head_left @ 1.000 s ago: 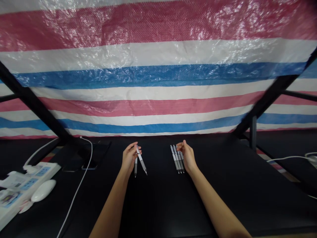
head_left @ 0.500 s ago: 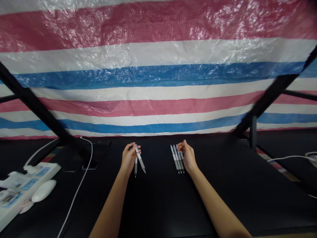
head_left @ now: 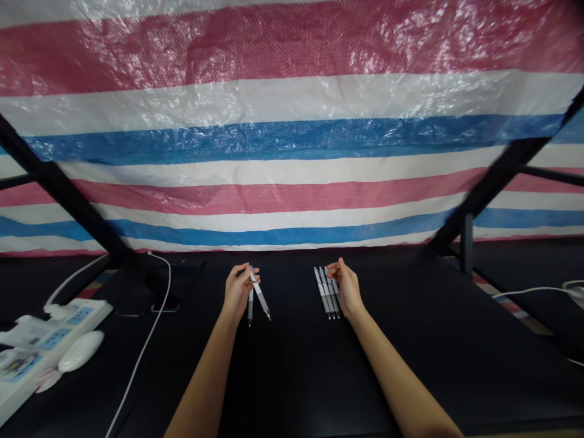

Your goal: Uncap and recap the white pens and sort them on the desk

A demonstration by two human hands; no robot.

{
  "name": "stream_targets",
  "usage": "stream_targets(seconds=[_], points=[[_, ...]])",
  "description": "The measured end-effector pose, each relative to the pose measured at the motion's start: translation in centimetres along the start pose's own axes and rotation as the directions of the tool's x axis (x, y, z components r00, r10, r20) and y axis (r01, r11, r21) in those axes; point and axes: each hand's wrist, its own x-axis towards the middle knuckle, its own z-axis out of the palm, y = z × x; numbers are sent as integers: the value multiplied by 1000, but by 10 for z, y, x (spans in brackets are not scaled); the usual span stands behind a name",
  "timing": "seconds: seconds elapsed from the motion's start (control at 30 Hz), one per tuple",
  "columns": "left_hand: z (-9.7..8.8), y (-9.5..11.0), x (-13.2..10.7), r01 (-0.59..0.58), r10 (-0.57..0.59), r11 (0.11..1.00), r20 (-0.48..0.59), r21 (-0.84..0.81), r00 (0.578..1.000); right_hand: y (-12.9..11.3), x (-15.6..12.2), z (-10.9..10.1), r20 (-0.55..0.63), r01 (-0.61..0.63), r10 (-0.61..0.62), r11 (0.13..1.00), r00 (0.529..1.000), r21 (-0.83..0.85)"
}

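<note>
My left hand (head_left: pixel 236 292) pinches a white-and-grey pen (head_left: pixel 260 296) near its upper end, with the tip slanting down to the right. Just left of it, a second white-and-grey pen (head_left: pixel 250 309) lies partly hidden behind my left fingers. Several matching pens (head_left: pixel 324 294) form a slanted side-by-side row on the black table (head_left: pixel 292 365). My right hand (head_left: pixel 348 292) rests at the right side of this row. Its fingers are loosely bent and apart over the pens' upper ends, covering part of the rightmost ones; no held pen shows in it.
A white power strip (head_left: pixel 59 340) with plugs and a white computer mouse (head_left: pixel 81 351) lie at the left. A white cable (head_left: pixel 145 350) runs beside them, near dark flat phone-like objects (head_left: pixel 171 298). Black frame bars (head_left: pixel 493 176) and striped sheeting (head_left: pixel 292 194) stand behind.
The tip of the pen in my left hand has swung slightly to the right. My right hand and the row of pens have stayed in place.
</note>
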Motion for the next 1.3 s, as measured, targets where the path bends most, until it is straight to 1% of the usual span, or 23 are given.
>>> stream_targets(seconds=[0.17, 0.23, 0.33, 0.4, 0.5, 0.6, 0.7, 0.83, 0.97, 1.13, 1.3], points=[[0, 0, 1, 1, -1, 1000, -14, 15, 1000, -1, 0, 0, 3, -15, 15, 1000, 1000, -6], [0, -1, 1, 0, 0, 1000, -5, 18, 1000, -1, -1, 0, 8, 17, -17, 997, 1000, -75], [-1, -1, 2, 0, 0, 1000, 4, 25, 1000, 1, -1, -3, 31, 105, -100, 958, 994, -267], [-1, -2, 2, -2, 2, 1000, 7, 28, 1000, 3, -2, -5, 63, 164, -152, 886, 986, -434], [-1, -2, 1, 0, 0, 1000, 6, 26, 1000, 4, -3, -7, 126, 240, -209, 716, 970, -656], [-1, -2, 2, 4, -3, 1000, -6, 20, 1000, 5, -5, -6, 181, 279, -222, 580, 958, -765], [-1, -3, 2, 7, -7, 1000, -11, 18, 1000, 7, -8, -4, 233, 294, -182, 498, 955, -816], [-2, -4, 3, 14, -14, 1000, 2, 20, 1000, 10, -11, -2, 283, 324, -159, 422, 946, -847], [-2, -4, 3, 22, -22, 1000, 13, 17, 1000, 12, -10, -3, 303, 344, -164, 372, 939, -862], [-1, -3, 1, 14, -14, 1000, 17, 10, 1000, 15, -11, -3, 329, 350, -120, 319, 937, -881], [1, -1, 1, -7, 6, 1000, -32, -18, 999, 12, -13, -1, 323, 339, -102, 265, 941, -903]])
